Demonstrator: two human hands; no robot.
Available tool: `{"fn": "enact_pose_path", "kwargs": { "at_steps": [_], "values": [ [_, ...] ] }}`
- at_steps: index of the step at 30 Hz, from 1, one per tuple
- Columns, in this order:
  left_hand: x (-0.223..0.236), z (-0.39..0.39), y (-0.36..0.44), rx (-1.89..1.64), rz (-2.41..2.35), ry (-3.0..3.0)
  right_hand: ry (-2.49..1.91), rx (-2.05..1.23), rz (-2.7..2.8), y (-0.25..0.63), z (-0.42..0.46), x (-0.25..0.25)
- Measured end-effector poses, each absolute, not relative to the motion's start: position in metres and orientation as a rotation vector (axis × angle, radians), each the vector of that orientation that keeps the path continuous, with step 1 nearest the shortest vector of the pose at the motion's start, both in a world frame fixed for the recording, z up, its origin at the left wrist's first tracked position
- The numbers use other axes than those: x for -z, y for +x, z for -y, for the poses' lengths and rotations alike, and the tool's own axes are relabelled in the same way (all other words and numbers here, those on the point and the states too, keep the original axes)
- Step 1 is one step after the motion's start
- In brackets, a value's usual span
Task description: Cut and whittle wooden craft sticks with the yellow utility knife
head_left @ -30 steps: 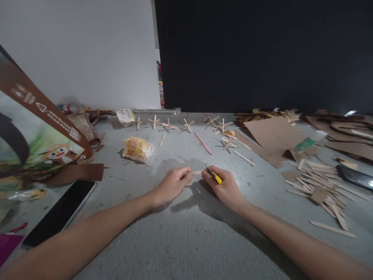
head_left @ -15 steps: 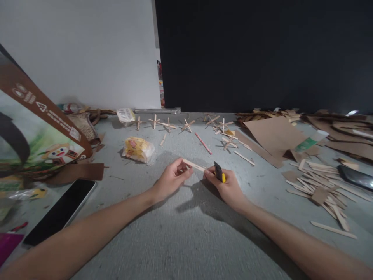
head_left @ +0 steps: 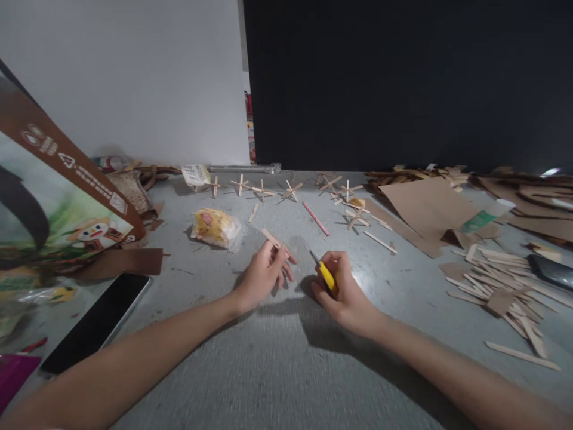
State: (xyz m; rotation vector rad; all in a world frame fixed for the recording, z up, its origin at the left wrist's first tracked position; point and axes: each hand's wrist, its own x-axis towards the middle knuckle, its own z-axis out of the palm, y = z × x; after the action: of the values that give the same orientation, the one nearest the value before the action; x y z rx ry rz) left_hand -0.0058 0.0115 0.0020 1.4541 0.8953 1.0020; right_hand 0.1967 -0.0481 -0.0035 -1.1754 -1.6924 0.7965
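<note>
Between the thumb and fingers of my left hand (head_left: 264, 272) is a wooden craft stick (head_left: 271, 238), its far end pointing up and left. My right hand (head_left: 342, 292) is closed around a yellow utility knife (head_left: 327, 276) whose dark blade points up and left, apart from the stick. Beyond my hands a red patterned stick (head_left: 316, 218) lies on the grey table (head_left: 250, 370). Several crossed-stick pieces (head_left: 292, 191) stand in a row at the back. A short piece of stick (head_left: 253, 213) lies ahead of my left hand.
A yellow plastic packet (head_left: 215, 228) sits left of centre. On the left are a phone (head_left: 96, 322) and a printed bag (head_left: 89, 197). At right lie a heap of craft sticks (head_left: 505, 286), cardboard (head_left: 425, 206), a glue tube (head_left: 486, 216) and a black object (head_left: 553, 270).
The right hand has let go of the stick's end and turned the knife, blade now toward the left hand. The left hand has swung the stick up and left.
</note>
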Motion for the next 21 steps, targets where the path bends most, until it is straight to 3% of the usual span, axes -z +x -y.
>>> {"fn": "enact_pose_path", "kwargs": {
  "at_steps": [4, 11, 21],
  "values": [
    [-0.001, -0.015, -0.006, -0.93, -0.935, 1.462, -1.11, -0.499, 1.849, 0.203, 0.05, 0.013],
    [0.001, -0.012, -0.006, -0.94, -1.001, 1.417, -1.152, -0.267, 1.92, 0.205, 0.058, 0.009],
    [0.004, -0.012, -0.005, -1.002, -0.959, 1.439, -1.094, -0.359, 1.99, 0.21, 0.062, 0.008]
  ]
}}
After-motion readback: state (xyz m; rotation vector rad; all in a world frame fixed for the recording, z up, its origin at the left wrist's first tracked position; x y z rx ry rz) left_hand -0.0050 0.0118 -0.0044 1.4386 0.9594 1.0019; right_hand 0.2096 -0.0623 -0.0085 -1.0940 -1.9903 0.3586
